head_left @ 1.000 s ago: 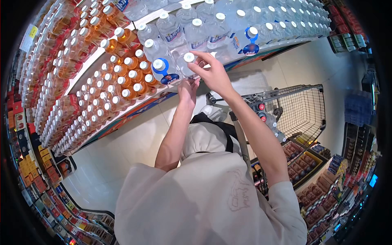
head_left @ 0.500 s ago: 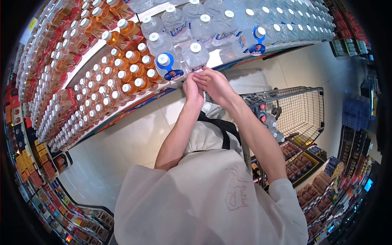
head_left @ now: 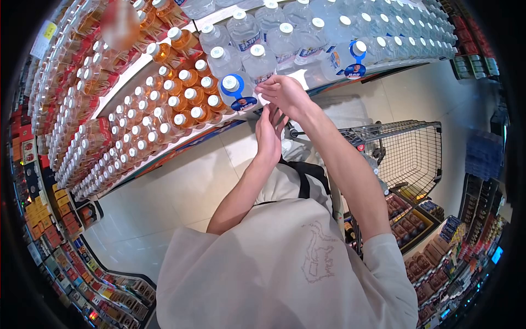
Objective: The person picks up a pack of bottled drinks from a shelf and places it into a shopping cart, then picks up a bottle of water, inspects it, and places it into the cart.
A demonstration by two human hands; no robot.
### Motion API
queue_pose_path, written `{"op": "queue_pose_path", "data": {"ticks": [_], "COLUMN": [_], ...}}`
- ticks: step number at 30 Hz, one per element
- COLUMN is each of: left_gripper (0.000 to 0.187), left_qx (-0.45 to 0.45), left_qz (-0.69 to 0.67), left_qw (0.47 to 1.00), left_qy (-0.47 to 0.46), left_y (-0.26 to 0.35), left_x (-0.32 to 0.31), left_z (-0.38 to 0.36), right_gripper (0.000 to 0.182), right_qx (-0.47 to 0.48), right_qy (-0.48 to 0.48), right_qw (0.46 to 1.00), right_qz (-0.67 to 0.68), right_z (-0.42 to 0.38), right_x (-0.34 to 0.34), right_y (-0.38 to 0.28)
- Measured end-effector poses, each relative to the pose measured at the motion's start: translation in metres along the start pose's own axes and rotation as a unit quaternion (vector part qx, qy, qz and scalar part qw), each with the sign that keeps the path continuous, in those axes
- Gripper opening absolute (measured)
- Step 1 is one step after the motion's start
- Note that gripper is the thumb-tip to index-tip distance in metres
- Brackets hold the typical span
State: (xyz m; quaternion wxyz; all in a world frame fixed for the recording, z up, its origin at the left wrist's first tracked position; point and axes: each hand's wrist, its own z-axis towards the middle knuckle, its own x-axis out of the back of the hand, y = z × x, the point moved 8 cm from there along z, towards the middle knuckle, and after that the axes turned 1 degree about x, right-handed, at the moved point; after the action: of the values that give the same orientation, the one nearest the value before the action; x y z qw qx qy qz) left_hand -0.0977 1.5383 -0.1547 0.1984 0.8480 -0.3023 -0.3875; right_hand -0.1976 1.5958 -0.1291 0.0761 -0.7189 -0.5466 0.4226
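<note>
Beside the front row of clear bottles, my right hand (head_left: pixel 287 97) is open, palm turned inward, its fingertips near the base of one clear bottle (head_left: pixel 259 64). Just below it, at the shelf edge, my left hand (head_left: pixel 268 134) points upward with its fingers stretched out. Neither hand shows anything held, though the gap between them is partly hidden. To the left of my fingers stands a clear bottle with a blue neck tag (head_left: pixel 233 86).
Orange drink bottles (head_left: pixel 189 95) fill the shelf on the left. More clear bottles (head_left: pixel 383 44) run along the right. A wire shopping cart (head_left: pixel 413 156) stands to my right, with bottles in it. A blurred orange shape (head_left: pixel 119 26) shows at upper left.
The clear bottle by my hands has moved farther back on the shelf. My hands have drawn apart, the left one lower. The view has shifted slightly, and the blurred orange shape has appeared.
</note>
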Motion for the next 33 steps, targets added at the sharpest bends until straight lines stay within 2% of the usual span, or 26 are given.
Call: {"op": "queue_pose_path", "data": {"ticks": [1,3,8,10,11,13,14,16,19,20,21,24,25,28,29,31,32,33], "left_gripper": [0.04,0.04,0.042,0.042,0.045,0.048,0.053,0.066,0.065,0.057,0.057,0.031,0.031,0.025,0.025,0.024,0.022,0.022], "left_qx": [0.001,0.005,0.002,-0.002,-0.001,0.0,-0.013,-0.027,-0.029,-0.03,-0.025,-0.001,0.019,-0.08,-0.064,-0.149,-0.171,-0.156], "left_qz": [0.002,0.014,0.032,0.035,0.038,0.043,0.041,0.043,0.065,0.076,0.082,0.148,0.16,0.308,0.315,0.363,0.398,0.4], "left_qw": [1.0,1.0,0.999,0.999,0.999,0.999,0.999,0.999,0.997,0.997,0.996,0.986,0.983,0.927,0.921,0.847,0.813,0.806], "left_qy": [0.002,0.004,0.003,-0.003,-0.006,-0.009,0.003,0.018,0.008,0.014,0.006,-0.07,-0.084,-0.2,-0.22,-0.359,-0.39,-0.408], "left_y": [-0.001,-0.002,0.002,0.001,0.0,0.003,0.008,0.016,0.021,0.02,0.02,0.012,0.007,0.006,-0.003,-0.011,-0.018,-0.028], "left_x": [0.003,0.006,0.014,0.02,0.023,0.026,0.03,0.04,0.047,0.047,0.042,0.01,-0.003,-0.057,-0.068,-0.103,-0.115,-0.125], "left_z": [-0.002,-0.003,-0.003,0.001,0.003,0.004,0.005,0.007,0.009,0.007,0.005,-0.014,-0.024,-0.058,-0.065,-0.093,-0.103,-0.109], "right_gripper": [0.028,0.028,0.022,0.04,0.04,0.063,0.063,0.077,0.074,0.069,0.069,0.049,0.044,0.039,0.038,0.033,0.038,0.043], "right_qx": [-0.001,0.017,0.027,0.07,0.07,0.101,0.102,0.113,0.097,0.088,0.096,0.13,0.143,0.219,0.252,0.308,0.328,0.356], "right_qy": [0.0,0.082,0.05,0.042,0.04,0.018,0.017,-0.002,-0.034,-0.043,-0.036,-0.105,-0.106,-0.053,-0.048,-0.05,-0.017,0.026], "right_qw": [1.0,0.996,0.998,0.996,0.996,0.994,0.994,0.993,0.995,0.995,0.995,0.986,0.984,0.974,0.966,0.949,0.944,0.933], "right_qz": [0.002,-0.022,0.02,0.047,0.049,0.041,0.044,0.031,0.012,-0.013,-0.008,-0.012,0.003,0.007,0.004,0.047,0.045,0.044], "right_z": [0.002,0.007,0.022,0.027,0.028,0.029,0.029,0.022,-0.005,-0.021,-0.039,-0.103,-0.126,-0.206,-0.232,-0.281,-0.303,-0.319], "right_x": [-0.001,0.011,0.009,0.002,0.002,0.0,0.003,0.009,0.018,0.019,0.022,0.031,0.04,0.081,0.097,0.13,0.146,0.167], "right_y": [0.0,-0.004,0.006,0.003,0.004,0.001,0.001,0.001,-0.003,-0.004,-0.008,-0.006,-0.004,0.0,0.002,0.01,0.013,0.023]}}
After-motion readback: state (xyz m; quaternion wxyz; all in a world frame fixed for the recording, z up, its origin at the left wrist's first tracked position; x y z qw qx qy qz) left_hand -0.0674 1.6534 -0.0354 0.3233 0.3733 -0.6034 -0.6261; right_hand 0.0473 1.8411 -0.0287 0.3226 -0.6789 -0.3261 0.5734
